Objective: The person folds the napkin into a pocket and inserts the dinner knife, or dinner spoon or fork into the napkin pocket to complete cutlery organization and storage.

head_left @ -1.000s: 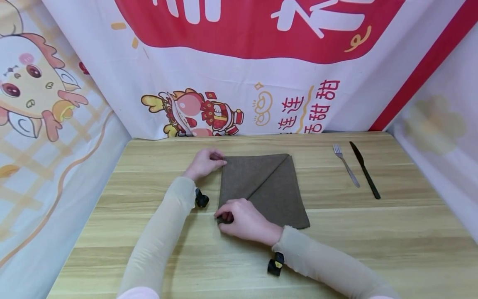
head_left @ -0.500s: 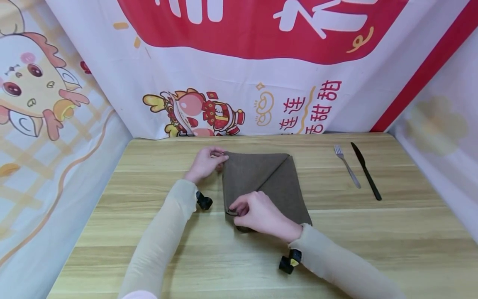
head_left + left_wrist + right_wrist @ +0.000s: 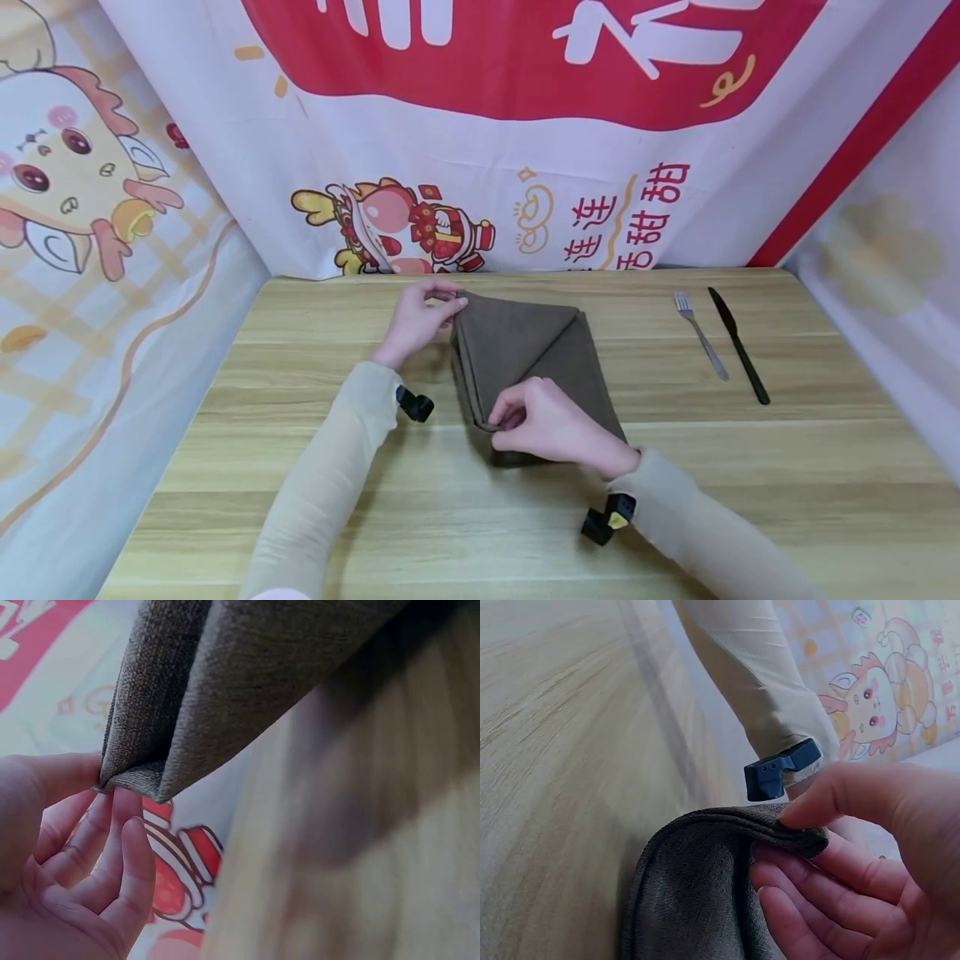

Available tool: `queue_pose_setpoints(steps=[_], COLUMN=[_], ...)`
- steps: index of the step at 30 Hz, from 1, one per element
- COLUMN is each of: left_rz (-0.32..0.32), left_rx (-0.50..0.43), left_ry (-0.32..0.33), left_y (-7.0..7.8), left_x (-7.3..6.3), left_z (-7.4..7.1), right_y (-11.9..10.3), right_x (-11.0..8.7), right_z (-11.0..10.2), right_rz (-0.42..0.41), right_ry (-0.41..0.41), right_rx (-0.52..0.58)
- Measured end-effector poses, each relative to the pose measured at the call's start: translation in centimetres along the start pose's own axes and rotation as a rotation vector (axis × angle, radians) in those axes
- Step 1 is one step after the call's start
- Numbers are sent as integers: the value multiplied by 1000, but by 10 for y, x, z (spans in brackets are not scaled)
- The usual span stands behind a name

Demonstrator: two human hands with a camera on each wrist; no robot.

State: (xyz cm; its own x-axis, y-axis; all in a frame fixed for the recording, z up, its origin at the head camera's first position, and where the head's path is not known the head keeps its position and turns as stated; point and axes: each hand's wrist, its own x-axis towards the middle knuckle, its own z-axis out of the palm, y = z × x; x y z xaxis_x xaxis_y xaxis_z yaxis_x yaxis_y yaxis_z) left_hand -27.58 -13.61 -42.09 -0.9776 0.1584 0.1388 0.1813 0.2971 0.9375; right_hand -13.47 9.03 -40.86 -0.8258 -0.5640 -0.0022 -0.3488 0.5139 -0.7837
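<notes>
A dark brown cloth napkin [image 3: 517, 333], folded into layers with a diagonal edge across its top, lies at the middle of the wooden table. My left hand [image 3: 422, 317] pinches its far left corner; in the left wrist view the thumb and fingers of the left hand [image 3: 82, 847] nip the tip of the raised layers. At the near left corner my right hand [image 3: 547, 421] pinches the cloth. Up close in the right wrist view, the thumb of the right hand [image 3: 870, 862] presses the stacked napkin edge [image 3: 705, 825] onto the fingers. The napkin's left side is lifted and bulges above the table.
To the right on the wooden table [image 3: 360, 533] lie a silver fork [image 3: 701, 335] and a black knife [image 3: 738, 346], side by side. A printed cloth backdrop [image 3: 495, 192] hangs behind the table's far edge. Black wrist cameras sit on both sleeves.
Both hands have raised the napkin's left side and shifted it to the right, the right hand moving further. The fold now stands higher off the table. Fork and knife stay put.
</notes>
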Motion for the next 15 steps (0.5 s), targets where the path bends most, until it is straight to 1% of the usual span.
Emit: queue_pose_setpoints(steps=[5,7,9,11,13,15], left_rz=[36,52,71,97,124,149], left_rx=[-97,-131,-157,-173,-196,-230], left_ry=[27,37,47,56,70,95], left_y=[18,25,32,42,54,70], left_x=[-3,-5,-7,-10,-15,-21], left_z=[-4,-9,-14,-21,-30,-40], right_y=[-5,-7,-9,-12,-16,-23], right_x=[-4,-5,-5,-3,-1,1], right_z=[-5,-5,-4,-3,-1,0], right_rz=[2,-13,-41,-84,-129,-167], right_ry=[9,15,18,7,-15,-45], right_rx=[42,62,106,195,324,473])
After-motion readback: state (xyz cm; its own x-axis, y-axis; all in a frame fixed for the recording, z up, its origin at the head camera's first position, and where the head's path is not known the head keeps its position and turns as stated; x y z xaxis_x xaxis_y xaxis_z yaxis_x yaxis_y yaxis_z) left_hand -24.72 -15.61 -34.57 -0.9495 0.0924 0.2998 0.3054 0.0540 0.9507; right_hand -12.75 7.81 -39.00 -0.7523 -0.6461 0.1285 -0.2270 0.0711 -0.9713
